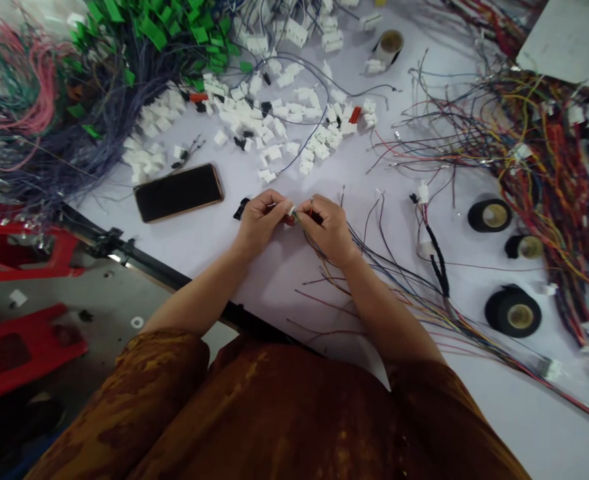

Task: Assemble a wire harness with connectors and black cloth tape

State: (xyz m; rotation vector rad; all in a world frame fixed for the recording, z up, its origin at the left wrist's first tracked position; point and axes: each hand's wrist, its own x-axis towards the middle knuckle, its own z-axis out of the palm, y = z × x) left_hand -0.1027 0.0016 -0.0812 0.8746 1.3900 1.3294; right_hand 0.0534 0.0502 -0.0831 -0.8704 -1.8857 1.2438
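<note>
My left hand (259,220) and my right hand (327,227) meet over the white table (274,267), fingertips pinched together. Between them sits a small white connector (291,211), held by the left fingers. My right hand pinches a thin wire (324,263) at the connector; the wire belongs to a bundle of coloured wires trailing right and toward me. A small black part (240,209) lies just left of my left hand.
A black phone (178,192) lies left of my hands. Several loose white connectors (274,127) are scattered behind. Green-tagged wire bundles (99,80) fill the far left, tangled coloured wires (539,147) the right. Black tape rolls (513,311) sit right. Red stools (19,347) stand below left.
</note>
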